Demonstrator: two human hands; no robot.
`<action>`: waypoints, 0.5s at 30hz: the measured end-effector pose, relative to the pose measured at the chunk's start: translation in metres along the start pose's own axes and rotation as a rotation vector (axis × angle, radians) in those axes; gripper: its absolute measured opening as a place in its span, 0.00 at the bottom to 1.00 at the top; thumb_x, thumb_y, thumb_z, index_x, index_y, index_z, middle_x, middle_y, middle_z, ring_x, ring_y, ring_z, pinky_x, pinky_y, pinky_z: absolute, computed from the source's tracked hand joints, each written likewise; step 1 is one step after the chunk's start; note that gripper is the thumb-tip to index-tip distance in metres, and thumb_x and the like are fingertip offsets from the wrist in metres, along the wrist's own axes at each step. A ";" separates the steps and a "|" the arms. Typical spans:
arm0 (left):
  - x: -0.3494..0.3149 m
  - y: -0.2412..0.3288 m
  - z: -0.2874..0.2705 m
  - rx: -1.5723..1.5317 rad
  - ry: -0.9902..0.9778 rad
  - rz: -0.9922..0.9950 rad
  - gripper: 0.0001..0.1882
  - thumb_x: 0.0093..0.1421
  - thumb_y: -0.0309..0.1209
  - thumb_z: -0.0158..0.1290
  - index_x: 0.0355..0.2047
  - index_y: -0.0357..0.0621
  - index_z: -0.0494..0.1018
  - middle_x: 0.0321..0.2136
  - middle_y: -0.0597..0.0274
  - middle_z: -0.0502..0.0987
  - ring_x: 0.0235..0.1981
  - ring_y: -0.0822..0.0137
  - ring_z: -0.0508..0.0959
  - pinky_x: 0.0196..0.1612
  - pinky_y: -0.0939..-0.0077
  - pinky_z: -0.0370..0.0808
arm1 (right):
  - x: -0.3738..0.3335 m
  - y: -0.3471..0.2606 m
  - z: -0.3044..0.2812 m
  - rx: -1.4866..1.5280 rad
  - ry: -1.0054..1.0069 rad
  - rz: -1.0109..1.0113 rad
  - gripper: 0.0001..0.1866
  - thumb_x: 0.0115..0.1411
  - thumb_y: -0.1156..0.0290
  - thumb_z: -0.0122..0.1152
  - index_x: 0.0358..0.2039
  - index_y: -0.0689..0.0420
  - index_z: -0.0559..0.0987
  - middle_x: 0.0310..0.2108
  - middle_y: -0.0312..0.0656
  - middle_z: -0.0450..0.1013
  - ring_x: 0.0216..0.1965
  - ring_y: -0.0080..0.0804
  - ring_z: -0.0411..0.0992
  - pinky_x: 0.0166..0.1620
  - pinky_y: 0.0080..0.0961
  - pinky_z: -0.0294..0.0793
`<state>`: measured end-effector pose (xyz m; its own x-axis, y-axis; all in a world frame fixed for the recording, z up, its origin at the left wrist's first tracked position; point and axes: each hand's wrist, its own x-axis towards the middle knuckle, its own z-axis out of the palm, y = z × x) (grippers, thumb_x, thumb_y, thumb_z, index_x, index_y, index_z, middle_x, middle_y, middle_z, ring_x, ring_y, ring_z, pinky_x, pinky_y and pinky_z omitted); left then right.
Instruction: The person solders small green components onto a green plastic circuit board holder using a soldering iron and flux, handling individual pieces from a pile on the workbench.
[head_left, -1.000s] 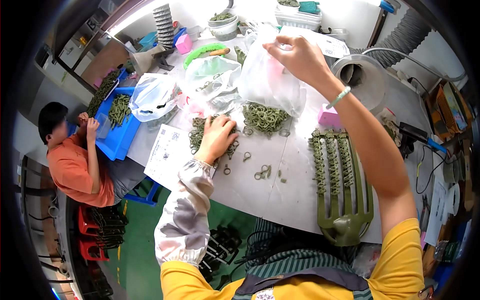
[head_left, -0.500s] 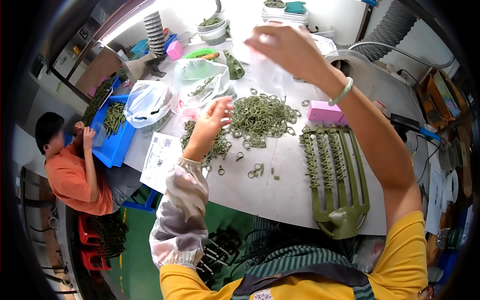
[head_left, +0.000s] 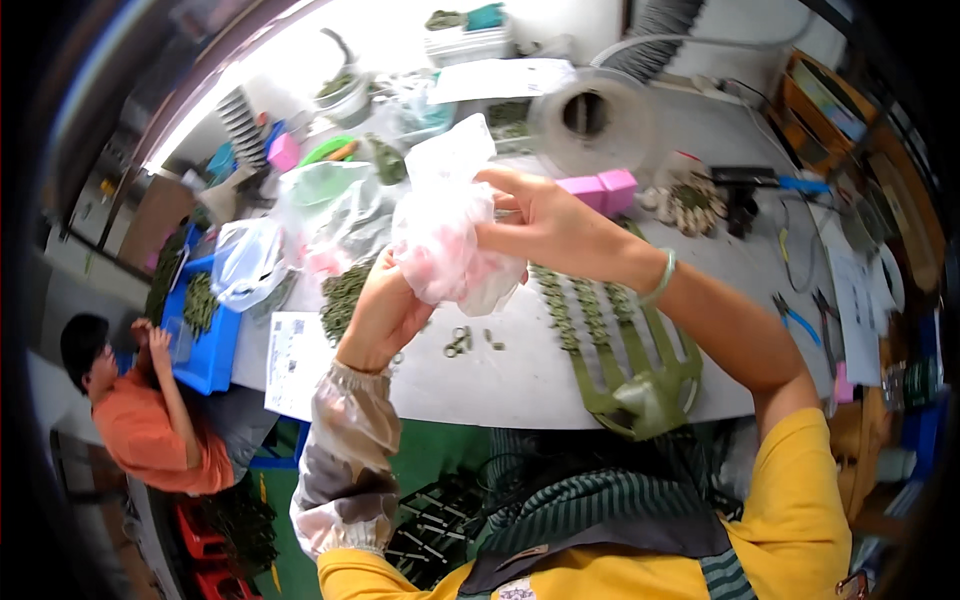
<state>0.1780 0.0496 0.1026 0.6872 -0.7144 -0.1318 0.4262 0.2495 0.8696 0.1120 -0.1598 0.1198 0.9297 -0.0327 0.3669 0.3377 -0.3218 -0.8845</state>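
Observation:
A crumpled translucent plastic bag (head_left: 445, 240) with blurred pink-red marks hangs above the table between my hands. My left hand (head_left: 385, 308) is closed on its lower left side, palm up. From the right, my right hand (head_left: 550, 225) grips its upper right part, fingers bent into the plastic. Whatever the bag may contain cannot be made out. Behind it, a heap of small green rings (head_left: 345, 300) is mostly hidden. Several loose rings (head_left: 458, 341) lie below the bag. To the right, a green pronged rack (head_left: 640, 405) carries rows of rings on its left prongs.
Pink blocks (head_left: 605, 190), gloves (head_left: 685, 205) and pliers (head_left: 797, 318) lie at the right. Other plastic bags (head_left: 340, 205) and a printed sheet (head_left: 295, 360) are at the left. A person in orange (head_left: 165, 425) sits by a blue tray (head_left: 215, 350). A round duct opening (head_left: 590, 115) stands behind.
My right hand has come down from high over the back of the table. Both hands now meet on the plastic bag. The view has shifted, showing more of the table's right side.

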 end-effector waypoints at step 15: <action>0.011 -0.134 0.281 0.722 -0.898 0.282 0.15 0.52 0.16 0.59 0.41 0.34 0.72 0.39 0.62 0.79 0.39 0.68 0.79 0.41 0.73 0.78 | -0.328 -0.044 -0.171 -0.488 0.527 0.031 0.30 0.49 0.76 0.64 0.55 0.64 0.70 0.49 0.43 0.71 0.41 0.28 0.73 0.45 0.29 0.75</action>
<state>-0.0369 -0.1759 0.1179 -0.0777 -0.9682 0.2379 -0.3026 0.2502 0.9197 -0.2332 -0.2964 0.0873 0.7019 -0.4611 0.5429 0.0939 -0.6956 -0.7122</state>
